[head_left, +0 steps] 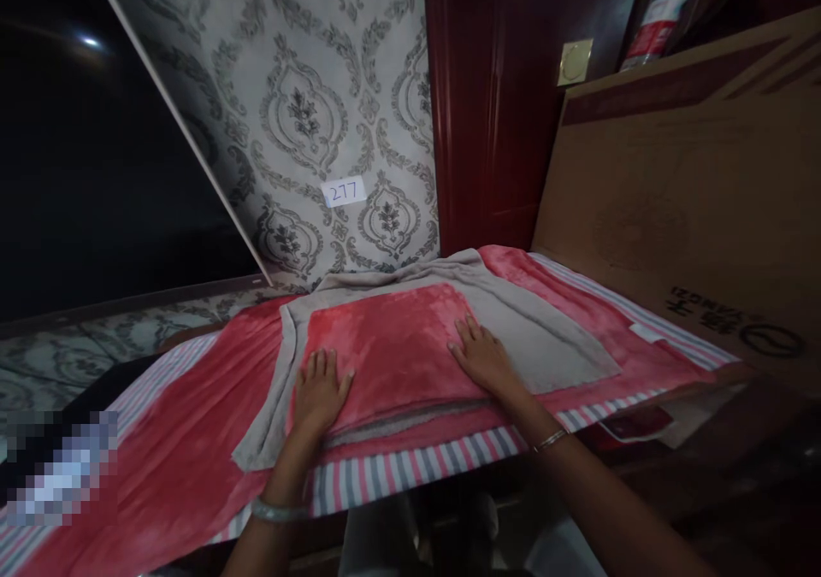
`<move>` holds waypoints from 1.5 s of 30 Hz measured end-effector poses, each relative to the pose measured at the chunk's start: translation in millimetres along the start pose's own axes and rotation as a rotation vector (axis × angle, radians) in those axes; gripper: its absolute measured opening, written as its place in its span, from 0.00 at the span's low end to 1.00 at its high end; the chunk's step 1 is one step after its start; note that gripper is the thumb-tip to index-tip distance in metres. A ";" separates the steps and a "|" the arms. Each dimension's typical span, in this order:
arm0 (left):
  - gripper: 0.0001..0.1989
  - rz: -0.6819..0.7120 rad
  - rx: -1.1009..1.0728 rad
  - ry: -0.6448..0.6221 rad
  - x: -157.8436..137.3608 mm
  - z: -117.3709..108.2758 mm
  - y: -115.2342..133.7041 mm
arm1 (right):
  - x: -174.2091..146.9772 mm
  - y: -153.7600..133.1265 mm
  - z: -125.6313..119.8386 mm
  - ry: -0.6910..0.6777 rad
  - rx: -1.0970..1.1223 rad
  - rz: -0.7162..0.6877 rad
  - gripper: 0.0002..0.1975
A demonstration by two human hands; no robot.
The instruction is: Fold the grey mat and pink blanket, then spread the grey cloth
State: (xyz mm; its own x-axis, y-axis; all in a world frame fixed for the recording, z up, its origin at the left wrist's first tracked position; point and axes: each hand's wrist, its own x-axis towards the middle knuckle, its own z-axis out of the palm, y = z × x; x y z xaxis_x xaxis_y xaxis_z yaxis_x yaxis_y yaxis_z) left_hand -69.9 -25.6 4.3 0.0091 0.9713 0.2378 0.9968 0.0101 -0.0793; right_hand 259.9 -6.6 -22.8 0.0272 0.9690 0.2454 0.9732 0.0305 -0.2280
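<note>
A folded red cloth lies flat on a spread grey cloth. My left hand rests palm down at its left edge, fingers spread. My right hand presses flat at its right edge, fingers apart, partly over the grey cloth. Both hands hold nothing. Under the grey cloth spreads a larger red cloth, which lies over a striped sheet in pink, white and grey. Near the front, a grey layer shows beneath the folded red cloth.
A large cardboard box stands at the right, with a plastic bottle above it. A dark screen fills the left. Behind are patterned wallpaper with a paper label reading 277, and a dark red door.
</note>
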 end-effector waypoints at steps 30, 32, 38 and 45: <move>0.40 0.352 -0.079 0.092 -58.8 -5.6 -45.1 | -77.4 45.8 3.3 0.201 0.065 -0.424 0.31; 0.39 0.302 -0.029 0.078 -58.2 -15.3 -37.5 | -76.1 44.6 4.1 0.179 0.036 -0.406 0.33; 0.25 0.290 0.018 0.196 -53.5 -34.4 -33.3 | -73.4 33.6 -0.1 0.149 -0.056 -0.333 0.34; 0.21 0.288 -0.012 0.363 -25.6 -61.0 -35.1 | -65.5 34.0 -17.6 0.179 -0.006 -0.318 0.30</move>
State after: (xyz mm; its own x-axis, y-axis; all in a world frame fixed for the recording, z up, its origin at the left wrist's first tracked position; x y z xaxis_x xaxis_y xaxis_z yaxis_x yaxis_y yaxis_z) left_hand -100.3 -65.4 60.0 0.3108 0.7881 0.5313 0.9504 -0.2525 -0.1815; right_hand 295.2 -73.3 -30.1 -0.2380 0.8529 0.4646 0.9407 0.3215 -0.1084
